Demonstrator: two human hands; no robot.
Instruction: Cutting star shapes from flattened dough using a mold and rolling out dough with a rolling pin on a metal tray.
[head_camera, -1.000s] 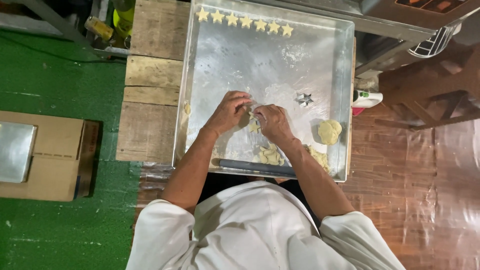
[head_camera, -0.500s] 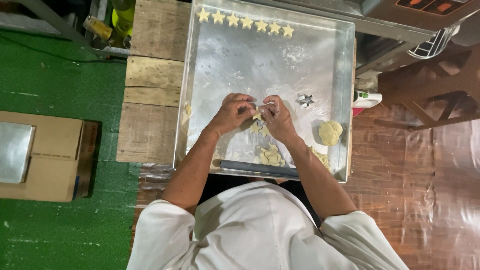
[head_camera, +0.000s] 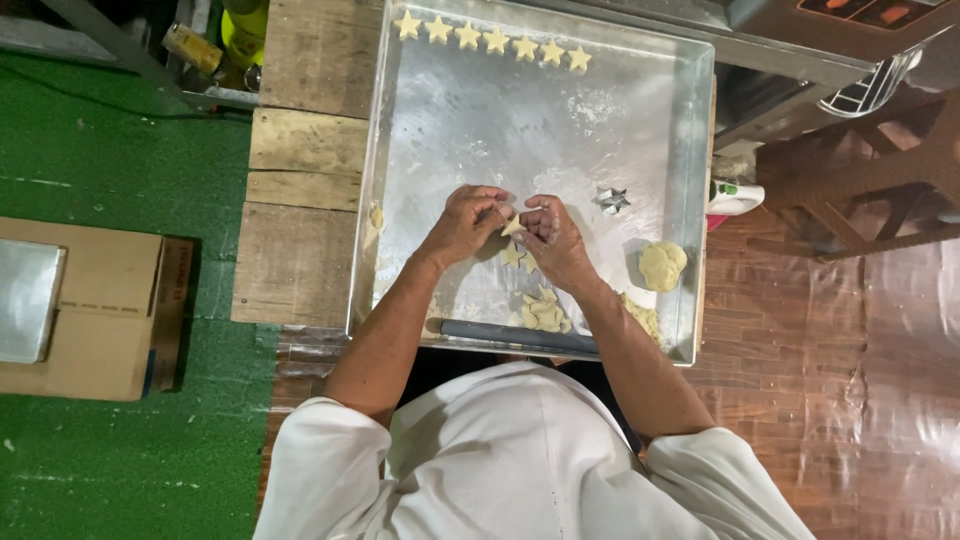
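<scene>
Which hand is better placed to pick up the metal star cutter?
Probably the right hand: the star cutter lies just beside it on the tray, while the left hand is farther away.

Tray: sheet metal, dull silver sheen, dusted with matt white flour. Dough star between left hand and right hand: soft, matt, pale yellow. Star cutter at 3 o'clock of the hands: shiny metal. Rolling pin at 6 o'clock: dark, smooth, material unclear. Table: rough, unfinished wood planks. Floor mat: green, coarse, turf-like. Box: matt brown cardboard.
</scene>
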